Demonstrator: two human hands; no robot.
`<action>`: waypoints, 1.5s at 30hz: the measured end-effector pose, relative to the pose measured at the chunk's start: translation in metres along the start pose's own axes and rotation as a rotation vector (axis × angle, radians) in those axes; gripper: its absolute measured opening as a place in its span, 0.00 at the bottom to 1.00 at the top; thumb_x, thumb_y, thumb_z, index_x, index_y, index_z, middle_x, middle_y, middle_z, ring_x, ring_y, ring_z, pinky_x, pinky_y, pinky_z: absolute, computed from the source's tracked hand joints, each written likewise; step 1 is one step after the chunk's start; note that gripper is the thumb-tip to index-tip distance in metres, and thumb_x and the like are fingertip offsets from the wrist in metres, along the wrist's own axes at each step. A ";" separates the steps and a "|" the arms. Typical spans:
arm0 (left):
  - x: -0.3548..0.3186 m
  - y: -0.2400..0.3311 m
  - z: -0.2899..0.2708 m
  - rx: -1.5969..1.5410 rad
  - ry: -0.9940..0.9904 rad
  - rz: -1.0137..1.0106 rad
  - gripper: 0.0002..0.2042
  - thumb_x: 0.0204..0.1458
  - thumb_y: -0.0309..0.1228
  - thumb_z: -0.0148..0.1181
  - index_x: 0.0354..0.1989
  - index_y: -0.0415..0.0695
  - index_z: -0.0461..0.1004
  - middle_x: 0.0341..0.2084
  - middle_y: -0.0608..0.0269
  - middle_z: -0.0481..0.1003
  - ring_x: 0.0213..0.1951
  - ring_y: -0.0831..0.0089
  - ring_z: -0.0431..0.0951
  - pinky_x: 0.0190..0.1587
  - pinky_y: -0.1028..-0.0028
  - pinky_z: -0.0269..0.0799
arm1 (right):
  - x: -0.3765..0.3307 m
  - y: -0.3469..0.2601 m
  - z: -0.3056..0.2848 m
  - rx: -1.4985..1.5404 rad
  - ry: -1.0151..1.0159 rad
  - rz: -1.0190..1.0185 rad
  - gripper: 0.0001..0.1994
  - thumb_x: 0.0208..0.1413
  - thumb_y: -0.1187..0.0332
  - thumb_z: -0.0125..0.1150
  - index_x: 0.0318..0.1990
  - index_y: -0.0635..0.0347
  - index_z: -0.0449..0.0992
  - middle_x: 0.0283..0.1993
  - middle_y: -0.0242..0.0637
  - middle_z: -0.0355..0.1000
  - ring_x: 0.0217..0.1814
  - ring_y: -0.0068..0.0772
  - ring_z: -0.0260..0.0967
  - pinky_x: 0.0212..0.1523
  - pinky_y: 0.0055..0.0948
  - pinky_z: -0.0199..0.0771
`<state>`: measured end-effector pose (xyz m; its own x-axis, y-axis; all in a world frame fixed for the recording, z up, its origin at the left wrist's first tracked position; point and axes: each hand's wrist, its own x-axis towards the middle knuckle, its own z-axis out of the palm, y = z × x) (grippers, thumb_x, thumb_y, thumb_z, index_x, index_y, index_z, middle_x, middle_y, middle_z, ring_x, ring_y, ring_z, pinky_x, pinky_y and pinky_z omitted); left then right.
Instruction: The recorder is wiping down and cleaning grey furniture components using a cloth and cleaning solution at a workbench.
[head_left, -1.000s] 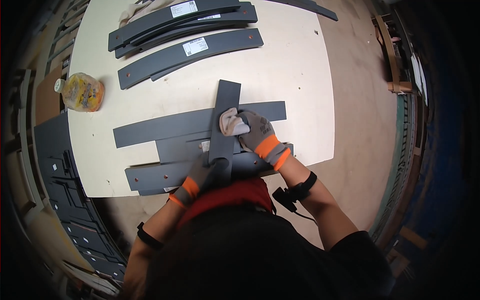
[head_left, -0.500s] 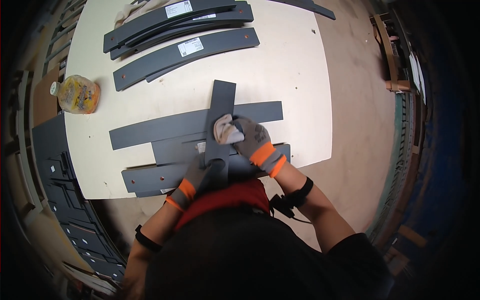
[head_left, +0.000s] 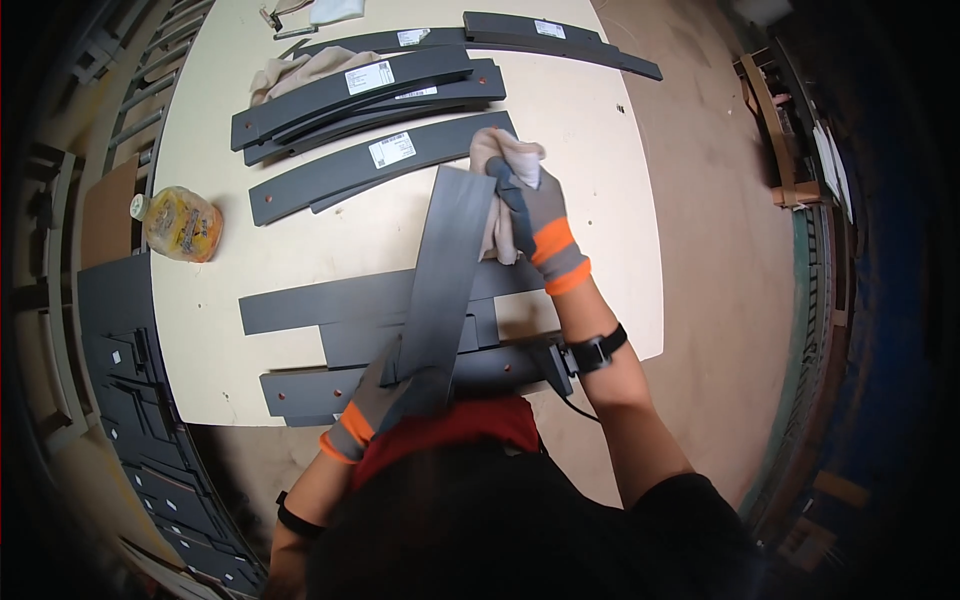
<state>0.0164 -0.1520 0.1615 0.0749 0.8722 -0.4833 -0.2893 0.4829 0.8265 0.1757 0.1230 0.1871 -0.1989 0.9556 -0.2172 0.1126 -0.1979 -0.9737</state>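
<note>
My left hand [head_left: 400, 395], in a grey glove with an orange cuff, is closed on the near end of a dark grey flat panel [head_left: 446, 265]. The panel points away from me, tilted a little to the right. Beside its far end, my right hand [head_left: 535, 205], gloved the same way, grips a beige cloth [head_left: 508, 155] that hangs down along the panel's right edge. Under the panel, a long grey strip [head_left: 310, 302] lies across the table. Nearer to me is a grey curved board [head_left: 310, 393] with holes, partly hidden by my left hand.
On the pale table [head_left: 225, 350], labelled curved boards [head_left: 350, 90] are stacked farther back, with a single board pair [head_left: 330, 175] before them. A clear bottle of orange-yellow liquid [head_left: 185, 225] stands at the left edge. Dark panels [head_left: 135, 360] are stacked beyond that edge.
My right hand has moved away from me, from the panel's middle to its far end, with the cloth now hanging loose. The panel leans more to the right, and the view has shifted.
</note>
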 end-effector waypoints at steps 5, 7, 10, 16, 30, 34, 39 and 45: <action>-0.035 0.066 -0.007 0.408 -0.147 0.217 0.28 0.53 0.27 0.58 0.63 0.33 0.60 0.54 0.47 0.73 0.56 0.60 0.74 0.58 0.65 0.68 | -0.047 -0.080 -0.018 -0.084 -0.017 -0.485 0.15 0.61 0.60 0.59 0.46 0.64 0.77 0.35 0.35 0.76 0.36 0.24 0.73 0.38 0.25 0.73; -0.041 0.076 -0.005 0.455 -0.117 0.160 0.29 0.50 0.28 0.59 0.62 0.33 0.62 0.52 0.46 0.74 0.55 0.57 0.75 0.57 0.64 0.68 | -0.055 -0.094 -0.022 -0.175 0.019 -0.587 0.14 0.62 0.60 0.57 0.46 0.62 0.77 0.35 0.35 0.76 0.36 0.24 0.73 0.38 0.25 0.73; -0.051 0.097 0.004 0.490 -0.125 0.348 0.28 0.49 0.27 0.60 0.60 0.34 0.64 0.50 0.46 0.75 0.51 0.55 0.77 0.54 0.65 0.70 | -0.061 -0.102 -0.034 -0.612 0.125 -0.951 0.12 0.64 0.65 0.53 0.51 0.58 0.76 0.38 0.37 0.76 0.37 0.33 0.74 0.38 0.27 0.74; -0.064 0.105 0.010 0.628 -0.095 0.410 0.26 0.48 0.29 0.62 0.57 0.35 0.66 0.47 0.48 0.77 0.47 0.54 0.79 0.52 0.65 0.72 | -0.069 -0.109 -0.032 -0.669 0.170 -1.100 0.14 0.63 0.69 0.53 0.54 0.55 0.75 0.40 0.39 0.76 0.38 0.36 0.74 0.39 0.29 0.74; -0.060 0.118 0.004 0.273 0.068 -0.058 0.22 0.49 0.31 0.64 0.52 0.36 0.70 0.39 0.56 0.79 0.40 0.70 0.79 0.44 0.71 0.75 | -0.075 -0.100 -0.008 -0.426 0.140 -0.563 0.25 0.48 0.75 0.62 0.57 0.62 0.71 0.49 0.46 0.74 0.48 0.50 0.72 0.47 0.38 0.72; -0.051 0.074 -0.015 0.021 -0.011 0.088 0.21 0.55 0.32 0.62 0.54 0.36 0.69 0.44 0.57 0.77 0.46 0.71 0.77 0.49 0.71 0.73 | -0.099 -0.057 0.019 -0.767 -0.311 -0.884 0.33 0.42 0.68 0.65 0.61 0.56 0.68 0.67 0.48 0.60 0.73 0.49 0.52 0.68 0.46 0.51; -0.011 0.070 -0.042 0.627 -0.105 0.262 0.20 0.55 0.31 0.59 0.56 0.39 0.69 0.47 0.59 0.76 0.45 0.72 0.75 0.51 0.74 0.72 | -0.157 -0.026 0.045 -0.816 -0.838 -0.886 0.45 0.37 0.59 0.71 0.68 0.46 0.58 0.74 0.38 0.49 0.79 0.41 0.37 0.76 0.53 0.33; -0.019 0.124 -0.022 0.063 -0.151 -0.199 0.30 0.46 0.39 0.66 0.57 0.36 0.69 0.48 0.52 0.76 0.46 0.64 0.78 0.52 0.70 0.71 | -0.041 -0.033 -0.001 -1.056 -0.174 -0.900 0.23 0.58 0.52 0.56 0.58 0.50 0.71 0.64 0.43 0.65 0.70 0.40 0.58 0.69 0.44 0.52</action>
<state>-0.0416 -0.1101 0.2665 0.2669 0.7592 -0.5936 -0.1945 0.6458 0.7384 0.1816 0.0904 0.2287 -0.7020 0.6108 0.3662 0.5390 0.7917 -0.2874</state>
